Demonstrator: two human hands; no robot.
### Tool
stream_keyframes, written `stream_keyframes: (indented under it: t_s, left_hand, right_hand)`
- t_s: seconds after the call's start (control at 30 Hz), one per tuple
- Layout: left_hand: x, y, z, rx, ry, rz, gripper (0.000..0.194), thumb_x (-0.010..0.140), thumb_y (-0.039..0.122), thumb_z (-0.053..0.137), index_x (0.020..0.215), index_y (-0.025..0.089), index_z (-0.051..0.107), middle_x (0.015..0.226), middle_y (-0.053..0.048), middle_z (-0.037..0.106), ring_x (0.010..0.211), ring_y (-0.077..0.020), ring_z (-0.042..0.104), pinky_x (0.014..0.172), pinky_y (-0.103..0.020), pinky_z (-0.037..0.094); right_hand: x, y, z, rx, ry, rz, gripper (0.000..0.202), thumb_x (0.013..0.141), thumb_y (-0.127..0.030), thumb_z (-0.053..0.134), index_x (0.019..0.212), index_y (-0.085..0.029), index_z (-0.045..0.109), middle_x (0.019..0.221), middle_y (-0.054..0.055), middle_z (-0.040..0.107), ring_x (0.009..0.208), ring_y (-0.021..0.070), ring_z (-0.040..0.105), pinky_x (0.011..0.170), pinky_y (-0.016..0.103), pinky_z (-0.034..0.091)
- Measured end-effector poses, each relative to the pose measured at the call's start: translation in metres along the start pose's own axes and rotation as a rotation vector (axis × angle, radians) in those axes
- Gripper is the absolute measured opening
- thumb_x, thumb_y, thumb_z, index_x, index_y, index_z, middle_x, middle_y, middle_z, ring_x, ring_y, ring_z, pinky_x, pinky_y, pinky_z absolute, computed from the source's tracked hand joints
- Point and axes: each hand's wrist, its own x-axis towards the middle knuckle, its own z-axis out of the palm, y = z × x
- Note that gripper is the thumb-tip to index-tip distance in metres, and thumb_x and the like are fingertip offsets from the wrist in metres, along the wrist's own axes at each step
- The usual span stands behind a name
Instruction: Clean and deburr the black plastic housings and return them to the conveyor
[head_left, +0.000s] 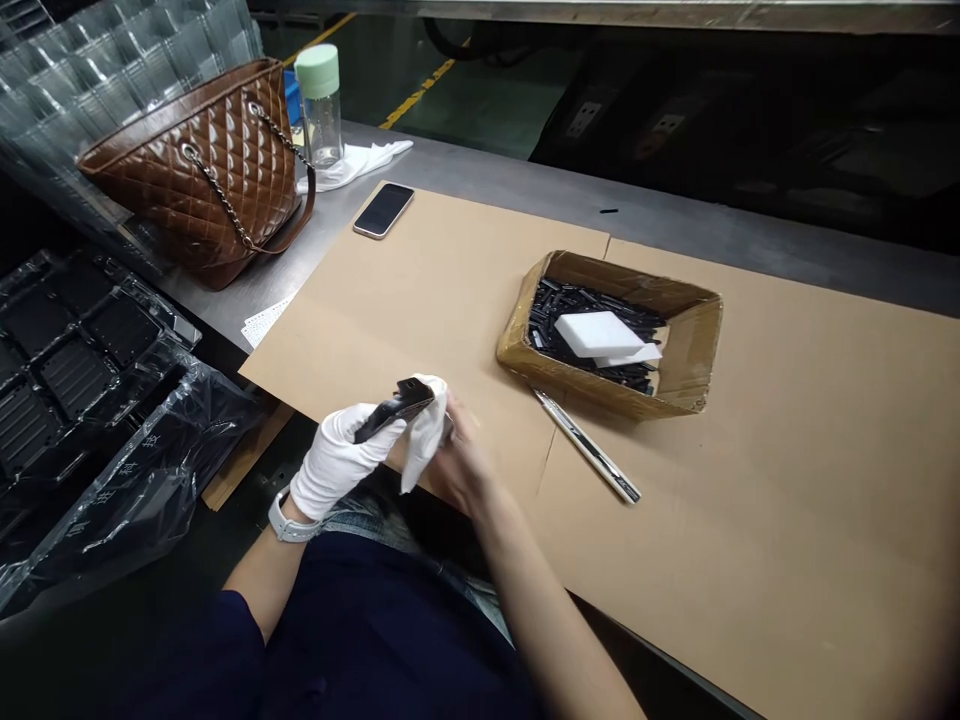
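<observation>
Head view: the gloved left hand (pixel 337 462) has its grip pinching a black part (pixel 394 410) above the near edge of the cardboard-covered surface (pixel 480 172); the bare right hand (pixel 461 458) has its grip closed on a white cloth (pixel 425 436) at the part's far end; to the right, a slim tool (pixel 589 447) lies beside an open box (pixel 694 350) of black pieces (pixel 559 302)

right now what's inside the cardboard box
Inside the cardboard box are many slim black pieces, with a white block and a flatter white piece on top. Whatever lies beneath those two is covered, and the pile's lower layers can't be seen.
</observation>
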Motion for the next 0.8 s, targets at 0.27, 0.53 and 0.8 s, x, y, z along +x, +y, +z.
stream_keyframes:
  t_s: [0.27,0.53,0.8]
  left_hand:
    - [-0.003,0.02,0.019,0.01,-0.217,-0.09,0.025,0.085,0.039,0.056,0.09,0.018,0.068,0.08,-0.002,0.069,0.07,-0.0125,0.06,0.069,-0.022,0.047]
    - [-0.004,0.019,0.026,0.215,-0.278,0.003,0.022,0.08,0.028,0.057,0.093,0.016,0.07,0.084,-0.003,0.073,0.076,-0.016,0.067,0.072,-0.021,0.054]
    - [-0.011,0.019,0.037,0.137,-0.332,0.144,0.028,0.086,0.029,0.054,0.109,0.018,0.065,0.102,-0.007,0.072,0.094,-0.0176,0.067,0.09,-0.028,0.05]
  right_hand:
    - [-0.041,-0.064,-0.051,-0.558,0.322,-0.359,0.039,0.094,-0.045,0.037,0.087,-0.021,0.067,0.088,0.008,0.062,0.088,0.0227,0.061,0.082,0.042,0.05]
    - [-0.049,-0.046,-0.032,-0.532,-0.291,-0.686,0.035,0.097,-0.031,0.032,0.115,-0.022,0.061,0.127,0.008,0.058,0.128,0.0229,0.044,0.106,0.045,0.037]
    - [-0.035,-0.044,-0.035,-0.252,-0.117,-0.287,0.015,0.08,-0.037,0.059,0.079,-0.022,0.055,0.089,0.003,0.06,0.087,0.0187,0.057,0.078,0.033,0.044]
